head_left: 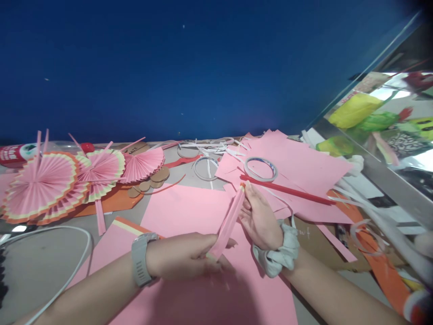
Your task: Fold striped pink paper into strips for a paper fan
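Observation:
A narrow pleated strip of pink paper (228, 221) runs slantwise between my two hands, above the pink sheets. My left hand (192, 257), with a grey watch on the wrist, grips its near end, where a pale yellow edge shows. At the far end, which has a yellow and orange tip, the fingers of my right hand (259, 212) pinch the folded paper. A pale scrunchie (277, 248) circles my right wrist. Beneath my hands lie large pink paper sheets (182, 207), one edged in orange and yellow (130, 226).
Finished pleated pink fans (37, 187) stand at the left beside a bottle (13, 154). Tape rolls (260, 169), a red strip (287, 189) and a stack of pink paper (291, 155) lie farther back. White cable (88, 243) loops at left; a blue partition (182, 67) rises behind.

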Action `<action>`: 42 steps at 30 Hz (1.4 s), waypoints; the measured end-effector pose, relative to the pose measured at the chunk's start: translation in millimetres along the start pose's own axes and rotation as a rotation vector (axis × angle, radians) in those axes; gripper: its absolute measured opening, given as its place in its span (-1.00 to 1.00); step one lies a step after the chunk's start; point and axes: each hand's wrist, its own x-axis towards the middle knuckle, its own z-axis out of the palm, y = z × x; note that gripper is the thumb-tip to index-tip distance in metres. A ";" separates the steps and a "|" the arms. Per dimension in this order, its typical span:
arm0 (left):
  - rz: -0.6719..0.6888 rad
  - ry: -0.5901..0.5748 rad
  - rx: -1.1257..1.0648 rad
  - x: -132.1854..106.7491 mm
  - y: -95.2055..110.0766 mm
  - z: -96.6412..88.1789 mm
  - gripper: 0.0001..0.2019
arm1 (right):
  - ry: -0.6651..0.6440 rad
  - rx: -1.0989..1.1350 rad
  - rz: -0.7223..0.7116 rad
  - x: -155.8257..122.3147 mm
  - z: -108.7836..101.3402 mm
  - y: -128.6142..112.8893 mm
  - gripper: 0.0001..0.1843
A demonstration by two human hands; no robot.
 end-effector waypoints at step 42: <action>0.091 0.743 -0.215 14.7 -11.5 20.7 -0.67 | -0.632 -0.665 -0.097 -20.8 5.4 7.6 -0.82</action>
